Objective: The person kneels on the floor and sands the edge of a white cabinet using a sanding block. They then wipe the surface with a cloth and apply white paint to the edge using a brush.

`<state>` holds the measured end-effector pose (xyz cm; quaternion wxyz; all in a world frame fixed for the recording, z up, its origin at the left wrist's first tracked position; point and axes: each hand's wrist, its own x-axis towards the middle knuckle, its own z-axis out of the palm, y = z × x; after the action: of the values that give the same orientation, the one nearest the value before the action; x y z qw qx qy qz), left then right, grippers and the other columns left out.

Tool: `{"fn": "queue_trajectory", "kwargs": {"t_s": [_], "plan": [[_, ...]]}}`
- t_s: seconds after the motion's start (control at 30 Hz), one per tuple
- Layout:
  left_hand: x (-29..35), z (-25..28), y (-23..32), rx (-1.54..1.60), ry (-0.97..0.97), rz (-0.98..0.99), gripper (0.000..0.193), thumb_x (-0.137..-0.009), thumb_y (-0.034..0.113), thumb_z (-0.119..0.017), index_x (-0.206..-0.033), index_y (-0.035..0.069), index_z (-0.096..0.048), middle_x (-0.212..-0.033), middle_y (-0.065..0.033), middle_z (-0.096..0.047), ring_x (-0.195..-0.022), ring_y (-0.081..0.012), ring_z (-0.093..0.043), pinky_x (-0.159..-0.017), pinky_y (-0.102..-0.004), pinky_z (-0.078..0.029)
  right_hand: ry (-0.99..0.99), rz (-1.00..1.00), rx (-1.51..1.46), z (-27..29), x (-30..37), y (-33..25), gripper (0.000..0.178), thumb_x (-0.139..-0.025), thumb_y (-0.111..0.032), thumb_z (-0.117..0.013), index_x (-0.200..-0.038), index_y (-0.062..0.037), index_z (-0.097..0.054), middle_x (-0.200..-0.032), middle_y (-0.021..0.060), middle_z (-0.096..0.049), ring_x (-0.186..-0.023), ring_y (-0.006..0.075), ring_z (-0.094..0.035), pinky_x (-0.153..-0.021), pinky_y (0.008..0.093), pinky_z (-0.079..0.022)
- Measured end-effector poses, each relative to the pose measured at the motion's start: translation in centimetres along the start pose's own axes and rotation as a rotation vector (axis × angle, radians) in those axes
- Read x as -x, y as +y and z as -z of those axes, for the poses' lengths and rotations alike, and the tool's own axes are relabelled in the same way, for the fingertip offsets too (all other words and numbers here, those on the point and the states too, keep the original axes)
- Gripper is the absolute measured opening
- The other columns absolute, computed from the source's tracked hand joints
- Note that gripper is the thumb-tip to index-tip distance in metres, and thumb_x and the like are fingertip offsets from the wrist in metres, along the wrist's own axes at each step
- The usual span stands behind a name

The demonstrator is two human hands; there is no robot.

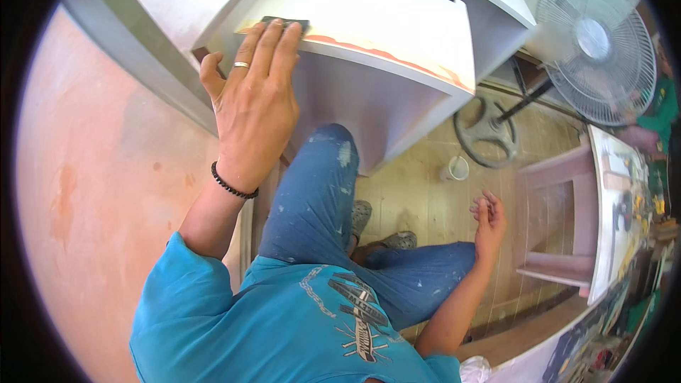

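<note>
- Printed sheets, flat and rectangular, yellow and dark patches on white (627, 230): right edge of the frame, lying on the long white tabletop (601, 241); details too small to make out.
- Dark blue printed panel with pale shapes (571, 351): lower right of the frame, on the face of the table below its wooden edge; bent by the lens, content unclear.
- Small white cylindrical container (458, 167): centre right, standing on the wooden floor beside the round black fan base (486, 130); no label can be made out on it.
- Screens and signs: none visible.
</note>
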<state>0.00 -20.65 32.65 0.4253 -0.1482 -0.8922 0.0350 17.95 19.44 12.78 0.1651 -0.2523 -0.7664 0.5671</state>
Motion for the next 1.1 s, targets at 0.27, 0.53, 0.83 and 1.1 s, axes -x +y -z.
{"fn": "queue_trajectory", "kwargs": {"t_s": [0.27, 0.53, 0.83, 1.1], "plan": [[-0.7, 0.3, 7.6, 0.173, -0.054, -0.051, 0.063, -0.084, -0.006, -0.056, -0.144, 0.012, -0.063, -0.144, -0.0065, -0.066, -0.14, -0.0181, -0.058, -0.112, -0.0503, -0.027, -0.097, -0.016, 0.022, 0.3, -1.9, 0.5, 0.038, -0.11, -0.026, -0.063, -0.141, -0.0047, -0.063, -0.113, 0.0088, -0.074, -0.094, 0.014, -0.069, -0.085, 0.0282, -0.051], [-0.9, -0.5, 4.2, 0.003, -0.029, 0.039, 0.05, -0.092, 0.001, -0.06, -0.141, 0.013, -0.066, -0.139, -0.0059, -0.07, -0.137, -0.0215, -0.06, -0.11, -0.0496, -0.03, -0.104, -0.009, -0.001, 0.5, -2.5, 1.0, 0.036, -0.109, -0.023, -0.066, -0.138, -0.0019, -0.064, -0.109, 0.0083, -0.072, -0.094, 0.0153, -0.068, -0.087, 0.0302, -0.054], [-1.1, -1.3, 4.0, 0.021, -0.018, 0.066, 0.048, -0.09, 0.005, -0.061, -0.137, 0.011, -0.066, -0.139, -0.0092, -0.068, -0.136, -0.0226, -0.06, -0.11, -0.0541, -0.028, -0.123, 0.006, -0.027, 0.3, -2.9, 0.5, 0.036, -0.109, -0.022, -0.065, -0.139, -0.0028, -0.063, -0.107, 0.0078, -0.071, -0.093, 0.0147, -0.068, -0.088, 0.0295, -0.053], [-0.9, -2.1, 1.8, 0.046, -0.001, 0.043, 0.055, -0.083, 0.007, -0.064, -0.138, 0.005, -0.063, -0.145, -0.0133, -0.061, -0.143, -0.0244, -0.052, -0.108, -0.054, -0.028, -0.129, -0.029, -0.05, 0.2, -2.2, 0.6, 0.034, -0.109, -0.02, -0.065, -0.139, -0.0039, -0.064, -0.106, 0.0063, -0.071, -0.094, 0.0135, -0.066, -0.086, 0.0283, -0.053]]}}
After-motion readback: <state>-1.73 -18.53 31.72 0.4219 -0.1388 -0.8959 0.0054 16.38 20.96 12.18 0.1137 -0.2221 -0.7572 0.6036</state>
